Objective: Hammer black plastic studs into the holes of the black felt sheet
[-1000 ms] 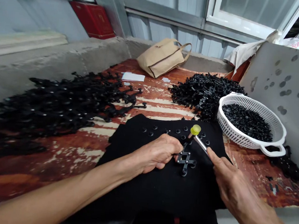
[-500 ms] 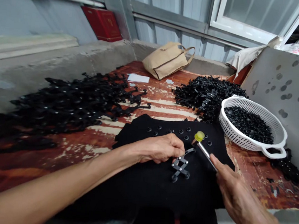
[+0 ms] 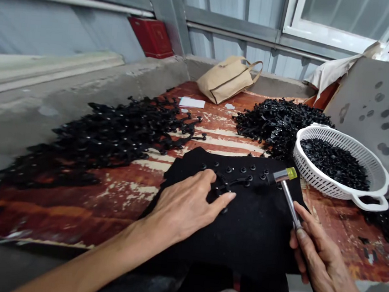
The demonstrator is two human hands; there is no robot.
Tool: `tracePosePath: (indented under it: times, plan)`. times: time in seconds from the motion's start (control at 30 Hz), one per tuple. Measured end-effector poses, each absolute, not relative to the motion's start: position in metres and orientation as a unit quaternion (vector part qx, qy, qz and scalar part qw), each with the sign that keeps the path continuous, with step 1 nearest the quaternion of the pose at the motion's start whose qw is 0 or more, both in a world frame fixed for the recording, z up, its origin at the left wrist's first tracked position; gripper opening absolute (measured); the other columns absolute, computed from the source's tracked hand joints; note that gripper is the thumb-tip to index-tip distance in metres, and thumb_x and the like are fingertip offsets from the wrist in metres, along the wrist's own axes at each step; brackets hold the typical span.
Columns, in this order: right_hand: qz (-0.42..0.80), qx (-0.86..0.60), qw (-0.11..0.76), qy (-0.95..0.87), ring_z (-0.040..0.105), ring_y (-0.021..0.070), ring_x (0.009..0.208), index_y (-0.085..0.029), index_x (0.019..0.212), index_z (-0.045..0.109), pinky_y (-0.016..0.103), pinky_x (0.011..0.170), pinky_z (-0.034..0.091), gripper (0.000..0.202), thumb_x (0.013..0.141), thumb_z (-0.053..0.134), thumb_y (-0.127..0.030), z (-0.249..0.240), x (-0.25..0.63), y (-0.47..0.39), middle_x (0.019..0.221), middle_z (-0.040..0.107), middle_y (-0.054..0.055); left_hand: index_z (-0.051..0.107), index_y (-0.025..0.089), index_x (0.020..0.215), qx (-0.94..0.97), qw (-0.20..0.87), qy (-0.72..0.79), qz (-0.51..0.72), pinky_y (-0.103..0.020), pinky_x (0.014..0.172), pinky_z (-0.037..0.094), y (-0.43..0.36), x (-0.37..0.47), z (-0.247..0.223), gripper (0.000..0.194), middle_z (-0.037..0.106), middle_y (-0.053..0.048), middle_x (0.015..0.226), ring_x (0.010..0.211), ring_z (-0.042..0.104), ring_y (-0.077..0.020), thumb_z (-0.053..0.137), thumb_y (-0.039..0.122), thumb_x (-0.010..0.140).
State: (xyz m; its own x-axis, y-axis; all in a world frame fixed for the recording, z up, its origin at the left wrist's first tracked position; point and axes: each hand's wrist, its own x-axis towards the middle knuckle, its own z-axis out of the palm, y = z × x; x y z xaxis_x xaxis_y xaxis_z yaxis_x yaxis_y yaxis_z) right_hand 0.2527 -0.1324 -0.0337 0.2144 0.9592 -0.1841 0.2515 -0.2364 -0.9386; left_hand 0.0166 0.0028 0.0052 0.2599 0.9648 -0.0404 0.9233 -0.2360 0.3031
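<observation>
My right hand (image 3: pixel 321 254) is closed around the metal handle of a small hammer (image 3: pixel 290 203). The hammer head is raised over the right part of a black cloth-like pad, one end silvery and the other yellow. On the left of the pad, my left hand (image 3: pixel 189 200) has its thumb and fingers round a black jointed linkage (image 3: pixel 227 185), partly hidden by the fingers. One arm of the linkage reaches right to a round black stud. Several more small black studs (image 3: pixel 243 169) stand in rows along the far side of the black pad (image 3: pixel 251 234).
A heap of black linkages (image 3: pixel 113 133) lies on the left of the worn red-brown table (image 3: pixel 113 202). Another black heap (image 3: pixel 279 122) is at the back right, by a white basket (image 3: pixel 343 195) of small black parts. A beige bag (image 3: pixel 226 78) and white paper (image 3: pixel 192 102) lie farther back.
The linkage has gone from hanging in my left fingertips to lying farther back, near the studs. My right hand has swung the hammer head to the right and turned it.
</observation>
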Motion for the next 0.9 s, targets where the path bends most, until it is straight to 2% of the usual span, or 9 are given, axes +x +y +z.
tracePosePath:
  times: [0.07,0.2,0.37,0.43,0.6,0.73,0.9]
  plan:
    - [0.433,-0.656,0.402,-0.469,0.048,0.0079,0.051,-0.038,0.148,0.034,0.02,0.043,0.042,0.051,0.099,0.042,-0.047,-0.034,0.254,-0.133,0.081,0.053,-0.003,0.052,0.021,0.093,0.791,0.099,0.601,0.061,-0.036,0.077,0.045,0.003,0.022,0.001,0.027,0.066,-0.007,0.097,0.092,0.063,-0.0265,0.047,0.046,0.082]
    - [0.436,-0.665,0.404,-0.452,0.049,0.008,0.05,-0.039,0.148,0.034,0.02,0.042,0.041,0.051,0.098,0.042,-0.049,-0.035,0.255,-0.135,0.08,0.054,-0.003,0.053,0.023,0.094,0.808,0.126,0.572,0.061,-0.032,0.073,0.044,-0.002,0.02,-0.008,0.016,0.063,-0.003,0.089,0.085,0.062,-0.0216,0.044,0.031,0.082]
    - [0.42,-0.672,0.424,-0.438,0.046,0.009,0.047,-0.035,0.147,0.038,0.021,0.039,0.04,0.053,0.096,0.044,-0.05,-0.031,0.252,-0.133,0.079,0.054,-0.003,0.054,0.025,0.097,0.851,0.221,0.473,0.057,-0.03,0.073,0.042,-0.004,0.014,-0.005,0.023,0.061,0.0,0.084,0.079,0.058,-0.0177,0.044,0.023,0.076]
    - [0.427,-0.669,0.415,-0.445,0.046,0.0094,0.048,-0.034,0.148,0.036,0.022,0.041,0.04,0.055,0.097,0.043,-0.05,-0.03,0.251,-0.133,0.079,0.054,-0.002,0.053,0.024,0.099,0.846,0.244,0.474,0.026,-0.028,0.068,0.04,0.001,0.018,0.002,0.025,0.058,0.001,0.078,0.072,0.056,-0.0172,0.045,0.024,0.075]
    - [0.445,-0.663,0.359,-0.484,0.044,0.0097,0.052,-0.033,0.152,0.029,0.022,0.046,0.038,0.056,0.099,0.037,-0.051,-0.029,0.254,-0.134,0.075,0.049,-0.003,0.054,0.022,0.097,0.831,0.267,0.488,0.008,-0.029,0.062,0.035,0.011,0.036,0.011,0.028,0.055,0.0,0.071,0.067,0.054,-0.019,0.044,0.045,0.083]
    - [0.443,-0.667,0.351,-0.486,0.046,0.0101,0.054,-0.032,0.152,0.027,0.023,0.048,0.041,0.056,0.1,0.034,-0.051,-0.03,0.255,-0.133,0.08,0.051,-0.002,0.053,0.022,0.082,0.833,0.273,0.481,0.02,-0.028,0.061,0.03,0.013,0.044,0.01,0.02,0.048,0.002,0.064,0.062,0.049,-0.0162,0.04,0.037,0.086]
    - [0.447,-0.664,0.373,-0.47,0.046,0.009,0.051,-0.035,0.151,0.029,0.022,0.046,0.042,0.054,0.1,0.036,-0.05,-0.031,0.255,-0.133,0.081,0.051,-0.002,0.052,0.02,0.073,0.775,0.419,0.466,0.08,-0.025,0.055,0.026,0.022,0.04,0.007,0.02,0.043,0.005,0.06,0.055,0.038,-0.0118,0.042,0.036,0.081]
